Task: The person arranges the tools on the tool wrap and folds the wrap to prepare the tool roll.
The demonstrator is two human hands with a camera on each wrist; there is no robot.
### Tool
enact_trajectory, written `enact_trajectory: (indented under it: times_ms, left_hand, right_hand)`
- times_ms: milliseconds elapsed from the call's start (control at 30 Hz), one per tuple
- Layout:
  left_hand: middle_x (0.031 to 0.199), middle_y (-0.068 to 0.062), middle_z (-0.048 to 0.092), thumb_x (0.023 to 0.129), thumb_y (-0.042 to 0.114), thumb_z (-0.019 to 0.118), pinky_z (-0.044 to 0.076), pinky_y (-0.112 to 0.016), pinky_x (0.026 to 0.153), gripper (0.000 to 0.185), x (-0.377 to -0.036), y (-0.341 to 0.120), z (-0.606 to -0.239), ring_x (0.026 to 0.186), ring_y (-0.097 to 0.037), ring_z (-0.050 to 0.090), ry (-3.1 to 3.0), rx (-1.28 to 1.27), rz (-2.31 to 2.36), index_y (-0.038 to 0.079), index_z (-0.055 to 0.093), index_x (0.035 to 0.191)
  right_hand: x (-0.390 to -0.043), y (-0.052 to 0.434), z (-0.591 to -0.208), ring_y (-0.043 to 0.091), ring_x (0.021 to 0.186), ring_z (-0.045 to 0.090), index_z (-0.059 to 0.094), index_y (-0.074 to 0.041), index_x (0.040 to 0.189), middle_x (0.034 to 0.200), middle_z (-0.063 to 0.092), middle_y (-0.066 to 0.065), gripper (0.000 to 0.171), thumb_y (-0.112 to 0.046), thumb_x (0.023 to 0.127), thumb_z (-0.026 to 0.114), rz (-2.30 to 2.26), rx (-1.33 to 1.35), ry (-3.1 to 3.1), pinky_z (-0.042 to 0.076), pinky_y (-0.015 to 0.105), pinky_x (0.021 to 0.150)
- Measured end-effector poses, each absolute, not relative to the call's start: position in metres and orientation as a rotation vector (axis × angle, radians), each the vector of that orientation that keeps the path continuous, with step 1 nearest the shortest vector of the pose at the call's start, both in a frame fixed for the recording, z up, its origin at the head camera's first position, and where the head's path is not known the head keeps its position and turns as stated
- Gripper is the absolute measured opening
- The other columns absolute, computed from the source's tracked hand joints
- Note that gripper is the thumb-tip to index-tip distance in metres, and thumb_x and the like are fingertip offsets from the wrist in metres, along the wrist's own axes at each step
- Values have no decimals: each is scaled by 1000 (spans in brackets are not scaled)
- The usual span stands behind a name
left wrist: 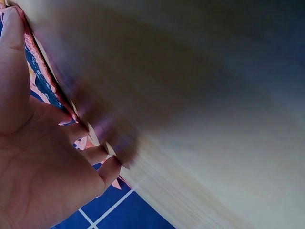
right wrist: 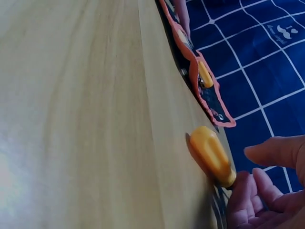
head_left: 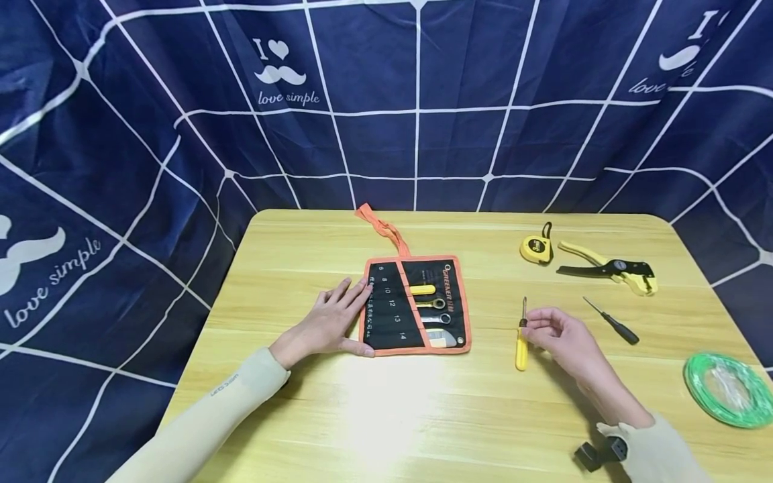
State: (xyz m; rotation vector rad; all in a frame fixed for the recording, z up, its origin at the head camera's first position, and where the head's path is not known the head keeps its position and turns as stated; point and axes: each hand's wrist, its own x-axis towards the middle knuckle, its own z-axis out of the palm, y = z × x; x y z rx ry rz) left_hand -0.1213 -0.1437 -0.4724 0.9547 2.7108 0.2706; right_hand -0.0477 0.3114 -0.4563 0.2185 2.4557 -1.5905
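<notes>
The tool roll (head_left: 415, 305) lies unrolled, left hand (head_left: 329, 322) resting flat at its nine-o'clock edge. The right hand (head_left: 558, 335) only fingertip-pinches the yellow-handled screwdriver (head_left: 522, 339), not yet lifted off the table (head_left: 386, 416); stowing seems left.

Wooden surface (head_left: 423, 416) with rounded corners, pale grain, lit brightly near its front middle. At the far right: one yellow tape measure (head_left: 536, 249) with a black wrist loop; just beside it, a yellow-handled cutter (head_left: 606, 267) with black jaws, lying flat. Nearer the front, a slim black screwdriver (head_left: 611, 321) lies at an angle, apart from the cutter. At the right edge, a coil of green wire (head_left: 727, 390). Behind and around: navy cloth (head_left: 423, 100) with a white grid, printed "love simple".
</notes>
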Motion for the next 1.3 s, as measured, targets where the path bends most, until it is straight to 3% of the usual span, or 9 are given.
enact_trajectory:
  times_ms: [267, 500, 833, 1133, 1300]
  left_hand:
    - [180, -19, 17, 87, 75, 78, 31, -70, 114, 128, -120, -144, -471, 163, -48, 13, 2717, 972, 287, 2, 20, 174]
    - [180, -19, 17, 87, 77, 77, 33, -69, 113, 129, -121, -145, -471, 163, -48, 14, 2726, 972, 277, 2, 20, 174]
    - [180, -19, 17, 87, 76, 78, 32, -70, 114, 128, -121, -144, -468, 163, -48, 14, 2720, 970, 279, 1, 20, 174]
    - [180, -19, 18, 87, 75, 78, 32, -69, 114, 128, -122, -144, -470, 163, -48, 15, 2721, 983, 267, 0, 21, 173]
    - [180, -19, 17, 87, 76, 78, 32, -68, 114, 129, -121, -144, -471, 163, -48, 14, 2719, 984, 268, 1, 21, 174]
  right_hand:
    - [-44, 313, -458, 12, 83, 63, 57, 9, 134, 106, 68, 4, 46, -16, 102, 79, -1522, 225, 2428, 52, 29, 64]
    - [-46, 307, -457, 16, 85, 63, 53, 10, 133, 103, 67, 10, 55, -23, 100, 82, -1395, 181, 2502, 55, 29, 70]
    - [-52, 302, -459, 19, 85, 61, 56, 9, 129, 95, 68, 6, 53, -25, 99, 83, -1225, 128, 2644, 48, 29, 75]
    - [-50, 303, -455, 18, 78, 60, 72, -5, 102, 82, 67, -2, 37, -41, 99, 82, -988, 100, 2723, 46, 40, 78]
    - [-49, 304, -455, 19, 77, 58, 75, -8, 95, 81, 69, -2, 33, -40, 99, 81, -1001, 109, 2702, 45, 37, 73]
